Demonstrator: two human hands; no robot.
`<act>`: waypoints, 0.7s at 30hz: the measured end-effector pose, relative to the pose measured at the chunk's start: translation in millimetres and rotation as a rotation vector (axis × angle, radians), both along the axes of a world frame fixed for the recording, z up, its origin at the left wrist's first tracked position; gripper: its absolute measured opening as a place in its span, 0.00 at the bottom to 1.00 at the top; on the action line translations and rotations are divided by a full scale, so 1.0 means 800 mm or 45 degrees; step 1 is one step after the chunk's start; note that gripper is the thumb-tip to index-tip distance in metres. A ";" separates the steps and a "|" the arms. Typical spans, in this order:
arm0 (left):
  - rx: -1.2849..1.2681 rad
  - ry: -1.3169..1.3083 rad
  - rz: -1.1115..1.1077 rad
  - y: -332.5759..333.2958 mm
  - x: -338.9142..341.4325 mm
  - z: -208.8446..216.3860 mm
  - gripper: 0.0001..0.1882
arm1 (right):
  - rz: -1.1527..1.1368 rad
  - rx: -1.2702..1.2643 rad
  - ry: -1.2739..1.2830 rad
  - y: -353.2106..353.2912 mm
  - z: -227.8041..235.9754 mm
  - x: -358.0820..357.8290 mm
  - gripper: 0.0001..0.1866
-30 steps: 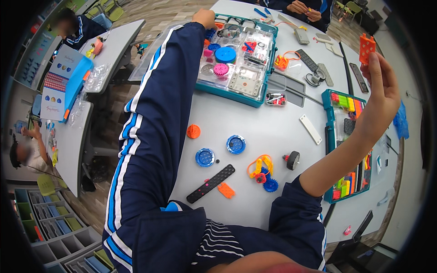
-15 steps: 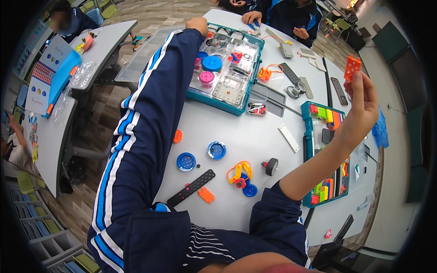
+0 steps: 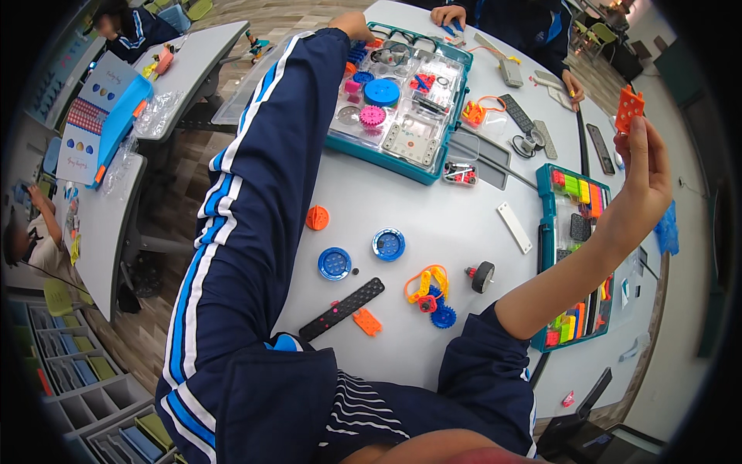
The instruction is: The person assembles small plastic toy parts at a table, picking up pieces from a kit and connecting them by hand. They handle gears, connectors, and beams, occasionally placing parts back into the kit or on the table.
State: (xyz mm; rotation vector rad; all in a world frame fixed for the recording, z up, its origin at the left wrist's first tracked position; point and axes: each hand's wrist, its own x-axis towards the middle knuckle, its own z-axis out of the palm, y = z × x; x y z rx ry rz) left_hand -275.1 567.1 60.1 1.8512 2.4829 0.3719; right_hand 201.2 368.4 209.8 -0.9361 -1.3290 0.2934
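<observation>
High at the right, my right hand pinches an orange perforated building piece between thumb and fingers, above the table. My left arm stretches far forward. At its end my left hand is at the far left corner of a teal parts case, its fingertips hidden. Inside the case are a blue round part, a pink gear and a pale perforated plate. Nearer me lie two blue wheel rims, an orange disc, a black perforated beam and an orange plate.
A yellow-and-blue gear assembly and a small black wheel lie in front of me. A second teal case with coloured blocks is under my right forearm. Across the table, a co-worker's hand rests near grey parts.
The view has shifted, so the table's things appear farther right. My right hand still holds up the orange piece. The co-worker's one hand has come down to the table.
</observation>
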 end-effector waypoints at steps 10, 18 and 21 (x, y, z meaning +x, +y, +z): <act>0.306 0.236 -0.267 0.023 -0.029 -0.012 0.13 | -0.049 0.048 -0.034 0.005 -0.004 0.009 0.19; 0.229 -0.248 -0.566 0.003 -0.050 -0.003 0.13 | -0.060 0.004 -0.070 0.008 -0.006 0.010 0.15; 0.134 -0.352 -0.646 -0.005 -0.051 0.000 0.10 | -0.052 -0.004 -0.057 0.008 -0.006 0.011 0.15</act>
